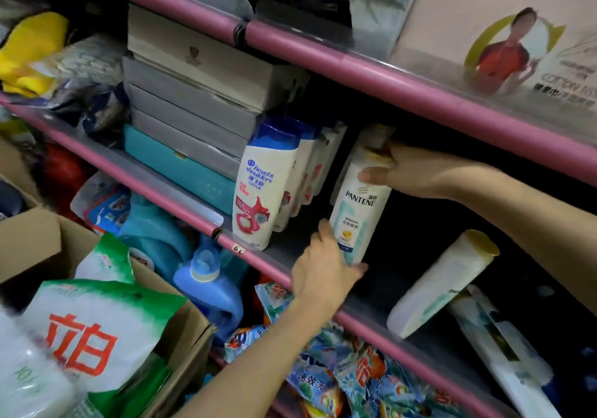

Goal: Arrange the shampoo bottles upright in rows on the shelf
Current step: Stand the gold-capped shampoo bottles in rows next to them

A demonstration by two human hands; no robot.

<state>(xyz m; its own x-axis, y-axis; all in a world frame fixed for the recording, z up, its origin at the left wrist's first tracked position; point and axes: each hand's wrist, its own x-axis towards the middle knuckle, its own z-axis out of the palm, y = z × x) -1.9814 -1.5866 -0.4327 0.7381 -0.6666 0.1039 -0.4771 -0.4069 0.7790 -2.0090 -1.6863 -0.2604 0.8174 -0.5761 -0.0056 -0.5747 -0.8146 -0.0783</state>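
Your left hand (318,270) curls round Pantene bottle (357,211) base; right hand (407,172) pinches cap at 12 o'clock, apparently.

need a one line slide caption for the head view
Both hands steady a Pantene bottle upright on the shelf beside a Head & Shoulders row.

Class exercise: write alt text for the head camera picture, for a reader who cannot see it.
Two hands steady an upright Pantene bottle on a pink-edged shelf: the left hand grips its base, the right hand its top. A row of Head & Shoulders bottles stands to its left; another bottle leans tilted to its right.
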